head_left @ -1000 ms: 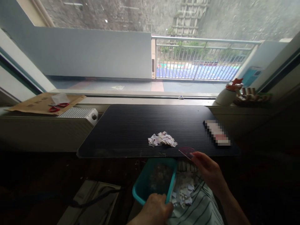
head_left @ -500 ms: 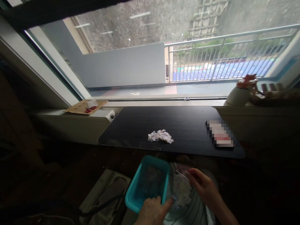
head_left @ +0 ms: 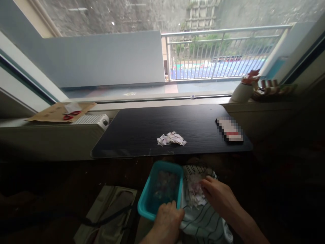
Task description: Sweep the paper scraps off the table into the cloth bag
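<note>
My left hand (head_left: 168, 217) is closed over the near rim of a turquoise plastic basin (head_left: 142, 206), which stands tilted towards me. Small pale and pinkish pieces (head_left: 166, 181) lie inside, blurred in the shade. To the right, my right hand (head_left: 215, 193) has its fingers pinched together over a heap of small whitish packets or scraps (head_left: 195, 196). Whatever is between those fingertips is too small to make out. The heap lies on a light cloth with dark stripes (head_left: 203, 222). On the dark table (head_left: 137, 127) is a small pile of white pieces (head_left: 172, 139).
A phone-shaped, pixelated item (head_left: 230, 130) lies at the table's right. Beyond the table's left edge are a white radiator (head_left: 91, 120) and red scissors (head_left: 72, 115) on a brown envelope (head_left: 52, 113). A white vase-like pot (head_left: 240, 93) stands on the sill. A pale boxy object (head_left: 109, 211) sits low left.
My right hand has lowered its fingers to the heap, and the thin white piece it held is out of sight. My left hand has closed further on the basin rim. The view has shifted.
</note>
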The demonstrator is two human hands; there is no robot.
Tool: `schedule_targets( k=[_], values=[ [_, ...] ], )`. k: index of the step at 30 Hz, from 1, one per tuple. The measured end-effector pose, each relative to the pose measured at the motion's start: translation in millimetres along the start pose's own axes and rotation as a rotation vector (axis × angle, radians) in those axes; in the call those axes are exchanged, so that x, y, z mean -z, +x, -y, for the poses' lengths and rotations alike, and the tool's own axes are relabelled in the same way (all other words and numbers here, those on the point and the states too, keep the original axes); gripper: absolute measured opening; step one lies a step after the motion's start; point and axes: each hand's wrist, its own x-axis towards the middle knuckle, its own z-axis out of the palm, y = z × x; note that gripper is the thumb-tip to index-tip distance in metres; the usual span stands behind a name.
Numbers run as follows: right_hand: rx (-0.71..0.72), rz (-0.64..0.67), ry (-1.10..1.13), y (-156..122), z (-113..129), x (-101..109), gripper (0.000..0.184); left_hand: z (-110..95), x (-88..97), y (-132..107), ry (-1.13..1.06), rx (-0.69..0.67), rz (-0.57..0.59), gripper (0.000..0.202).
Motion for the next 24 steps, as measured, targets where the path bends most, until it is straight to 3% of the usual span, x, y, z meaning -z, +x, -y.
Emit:
schedule_targets(
  k=[3,8,12,15,21,24],
  values=[
    [-0.071,-0.042,-0.076,6.5,4.0,-2.3,0.028,3.7,-3.2,2.8,0.008,-0.073,-0.026,0.023],
    [-0.031,0.167,-0.141,-2.0,-4.5,14.9,0.025,5.3,3.2,9.0,0.017,-0.117,-0.096,0.021],
    [-0.024,0.088,-0.055,-6.3,-20.3,35.1,0.027,9.9,7.9,14.2,-0.007,-0.112,-0.130,0.019],
    [-0.028,0.022,0.089,2.5,-34.6,43.0,0.025,18.2,1.6,12.1,-0.002,-0.104,-0.139,0.017],
    [0.023,-0.099,0.357,33.3,-35.0,32.2,0.028,34.4,-13.6,-1.4,0.026,-0.133,-0.072,0.015],
    [0.082,-0.058,0.256,45.9,-20.8,18.7,0.028,35.1,-11.1,-0.1,0.058,-0.151,-0.105,0.014]
  ],
)
